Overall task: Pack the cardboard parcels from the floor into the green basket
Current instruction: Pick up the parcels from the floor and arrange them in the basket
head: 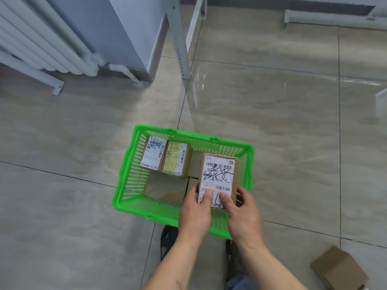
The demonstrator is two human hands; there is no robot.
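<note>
Both hands, left hand [195,214] and right hand [240,210], grip the labelled parcel [218,176] lengthwise away over the green basket [134,164].

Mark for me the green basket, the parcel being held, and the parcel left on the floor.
green basket [134,164]: head view, left slatted wall.
held parcel [218,174]: head view, middle of its white label.
floor parcel [337,266]: head view, plain brown top face.

I see a glossy green plastic basket [134,174] on polished floor tiles [272,114]; inside it, matt cardboard parcels [165,189] with white paper labels [217,176].
</note>
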